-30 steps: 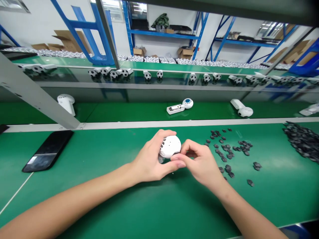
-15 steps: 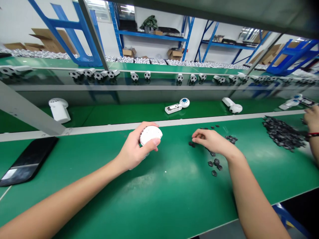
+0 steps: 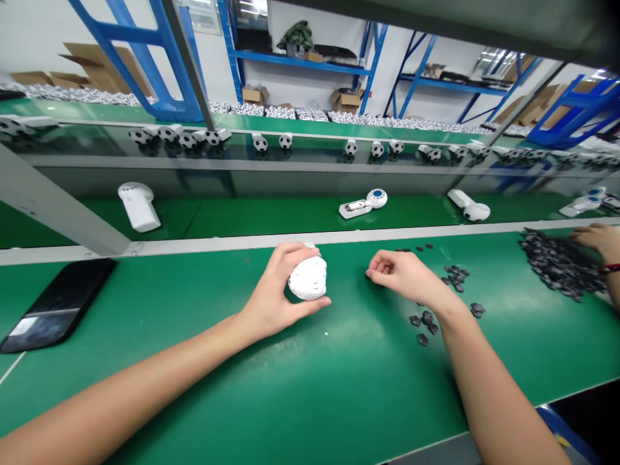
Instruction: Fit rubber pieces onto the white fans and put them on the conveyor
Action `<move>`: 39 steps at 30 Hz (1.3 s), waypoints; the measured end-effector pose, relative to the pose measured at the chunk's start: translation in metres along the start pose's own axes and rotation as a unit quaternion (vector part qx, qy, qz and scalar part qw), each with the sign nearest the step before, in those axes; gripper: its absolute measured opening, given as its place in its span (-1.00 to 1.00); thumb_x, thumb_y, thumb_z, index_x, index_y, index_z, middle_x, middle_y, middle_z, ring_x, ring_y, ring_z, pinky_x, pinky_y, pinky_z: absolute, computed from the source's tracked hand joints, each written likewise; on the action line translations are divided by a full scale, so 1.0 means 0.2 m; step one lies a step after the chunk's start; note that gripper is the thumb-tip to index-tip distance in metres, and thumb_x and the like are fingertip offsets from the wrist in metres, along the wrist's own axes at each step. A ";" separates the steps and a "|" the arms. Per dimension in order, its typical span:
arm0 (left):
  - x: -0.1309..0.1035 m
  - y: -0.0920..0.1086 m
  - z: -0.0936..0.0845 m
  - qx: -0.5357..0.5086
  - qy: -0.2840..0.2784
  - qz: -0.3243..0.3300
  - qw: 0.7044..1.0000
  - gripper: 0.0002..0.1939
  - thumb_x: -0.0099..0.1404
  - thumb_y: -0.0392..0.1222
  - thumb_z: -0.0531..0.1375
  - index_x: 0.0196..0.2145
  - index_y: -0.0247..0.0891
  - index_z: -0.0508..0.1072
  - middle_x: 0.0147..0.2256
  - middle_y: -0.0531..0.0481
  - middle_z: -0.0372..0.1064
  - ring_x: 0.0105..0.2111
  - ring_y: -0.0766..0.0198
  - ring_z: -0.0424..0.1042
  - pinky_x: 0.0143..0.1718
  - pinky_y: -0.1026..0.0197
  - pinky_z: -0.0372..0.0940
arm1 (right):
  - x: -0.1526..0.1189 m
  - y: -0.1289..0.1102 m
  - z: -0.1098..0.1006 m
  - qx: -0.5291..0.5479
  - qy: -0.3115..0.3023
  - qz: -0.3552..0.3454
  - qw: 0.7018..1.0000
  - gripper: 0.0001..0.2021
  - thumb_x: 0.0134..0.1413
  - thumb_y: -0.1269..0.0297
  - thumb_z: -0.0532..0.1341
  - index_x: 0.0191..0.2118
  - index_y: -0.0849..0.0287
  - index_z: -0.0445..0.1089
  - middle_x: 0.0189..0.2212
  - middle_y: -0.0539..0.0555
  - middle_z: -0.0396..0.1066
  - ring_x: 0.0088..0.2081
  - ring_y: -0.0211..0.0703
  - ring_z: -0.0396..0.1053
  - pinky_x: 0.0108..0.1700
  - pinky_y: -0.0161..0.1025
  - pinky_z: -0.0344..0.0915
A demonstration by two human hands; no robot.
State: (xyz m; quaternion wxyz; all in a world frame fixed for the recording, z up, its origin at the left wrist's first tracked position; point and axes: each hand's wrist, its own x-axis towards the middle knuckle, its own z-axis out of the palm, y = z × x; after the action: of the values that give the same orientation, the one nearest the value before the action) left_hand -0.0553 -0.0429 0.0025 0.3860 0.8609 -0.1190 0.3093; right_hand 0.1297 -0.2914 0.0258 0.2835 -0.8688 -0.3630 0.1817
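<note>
Between the left hand's (image 3: 276,294) gripping fingers, a white part (image 3: 308,279) is exposing its face, best held steady; near black pieces (image 3: 422,339), the right hand's (image 3: 404,274) fingers are curling closed, contents indeterminable.

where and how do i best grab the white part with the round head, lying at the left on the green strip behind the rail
Probably by its handle, pinched across the long sides, from above and over the rail. The handle looks narrower than the round head and points toward you.
</note>
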 end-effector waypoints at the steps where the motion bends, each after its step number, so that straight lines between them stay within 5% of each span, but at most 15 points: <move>1: 0.00 0.00 0.00 0.004 0.011 -0.012 1.000 -0.20 0.20 -0.07 0.48 0.29 -0.06 0.23 0.17 -0.20 0.34 0.20 -0.03 0.36 0.20 -0.12 0.33 | -0.01 -0.02 0.01 0.006 0.010 -0.008 1.000 -0.90 0.21 0.19 0.27 -0.28 0.07 0.46 -0.44 -0.03 0.53 -0.38 -0.15 0.46 -0.32 -0.25 0.34; 9: -0.07 0.04 0.03 -0.026 -0.027 -0.149 0.988 -0.21 0.19 0.00 0.46 0.26 -0.01 0.19 0.00 -0.04 0.49 -0.19 0.16 0.55 -0.20 0.16 0.44 | -0.03 0.00 -0.03 -0.063 0.031 0.012 0.997 -0.81 0.34 0.12 0.17 -0.12 0.02 0.50 -0.35 0.00 0.57 -0.34 -0.08 0.50 -0.30 -0.19 0.34; 17: -0.09 0.04 0.05 -0.037 -0.012 -0.126 0.991 -0.22 0.19 -0.09 0.46 0.26 -0.03 0.19 0.05 -0.05 0.47 -0.12 0.18 0.55 -0.13 0.19 0.44 | -0.01 0.07 -0.05 -0.093 0.007 0.011 0.996 -0.75 0.35 0.12 0.17 -0.04 -0.01 0.57 -0.14 0.05 0.62 -0.18 -0.01 0.54 -0.15 -0.13 0.40; 28: -0.10 0.03 0.06 -0.033 -0.042 -0.127 0.990 -0.24 0.20 -0.06 0.44 0.25 -0.04 0.20 0.06 -0.06 0.48 -0.13 0.16 0.58 -0.18 0.20 0.44 | -0.02 0.00 0.00 -0.101 0.002 0.009 0.995 -0.82 0.27 0.08 0.29 -0.14 0.01 0.57 -0.25 0.00 0.61 -0.24 -0.06 0.53 -0.26 -0.19 0.36; 34: -0.11 0.05 0.07 -0.039 -0.029 -0.149 0.988 -0.25 0.22 -0.07 0.43 0.26 -0.03 0.19 0.05 -0.05 0.49 -0.12 0.15 0.57 -0.14 0.18 0.44 | -0.01 -0.07 0.06 -0.147 0.036 0.010 0.988 -0.85 0.28 0.26 0.25 -0.24 0.10 0.60 -0.26 0.08 0.62 -0.23 0.01 0.55 -0.21 -0.14 0.39; 39: -0.09 0.07 0.08 -0.053 0.008 -0.186 0.981 -0.28 0.28 -0.09 0.39 0.29 -0.06 0.16 0.10 -0.10 0.44 -0.05 0.13 0.54 -0.08 0.14 0.44 | -0.05 -0.16 0.07 0.095 0.029 0.007 0.995 -0.81 0.28 0.13 0.30 -0.21 0.11 0.60 -0.29 0.09 0.65 -0.21 0.01 0.61 -0.12 -0.13 0.50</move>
State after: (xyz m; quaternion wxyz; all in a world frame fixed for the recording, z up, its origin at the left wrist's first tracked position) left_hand -0.0688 -0.0656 -0.0095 0.4828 0.8440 0.0298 0.2319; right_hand 0.0977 -0.2751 0.0357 0.3735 -0.8456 -0.3295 0.1923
